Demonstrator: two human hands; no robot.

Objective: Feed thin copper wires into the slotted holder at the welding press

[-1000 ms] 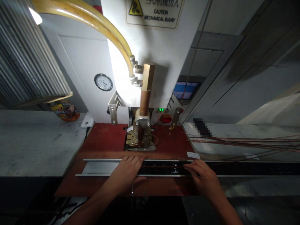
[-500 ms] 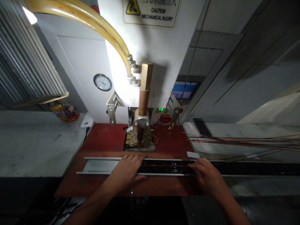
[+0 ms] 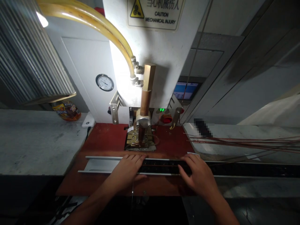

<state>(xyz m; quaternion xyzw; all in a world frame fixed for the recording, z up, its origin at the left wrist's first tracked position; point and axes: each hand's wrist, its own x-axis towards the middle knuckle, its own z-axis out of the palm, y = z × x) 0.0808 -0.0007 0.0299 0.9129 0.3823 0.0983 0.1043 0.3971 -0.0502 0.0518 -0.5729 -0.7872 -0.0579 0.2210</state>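
Observation:
A long light-grey metal channel (image 3: 103, 165) with a black lining (image 3: 253, 168) lies across the red-brown work board. A thin copper-coloured wire (image 3: 161, 165) runs lengthwise inside it. My left hand (image 3: 127, 168) grips across the channel, with its fingers over the far rim and its thumb along the near rim. Over the black-lined part, to the right, my right hand (image 3: 197, 172) has its thumb and fingers apart. Its fingertips are at the far rim; whether they press on the wire is hidden. Behind the channel stands the machine's brass-coloured electrode rod (image 3: 145, 100).
Below the rod sits a brass clamp block (image 3: 138, 137) on the board (image 3: 107, 134). Several copper wires (image 3: 225, 142) extend over the right bench. A bottle (image 3: 67, 111) and a small white box (image 3: 88, 120) stand on the left. Yellow hoses (image 3: 103, 29) arch above.
My right hand has let go of the wire it was pinching and spread its fingers, shifting slightly left over the channel. My left hand stays on the channel. The view has shifted slightly.

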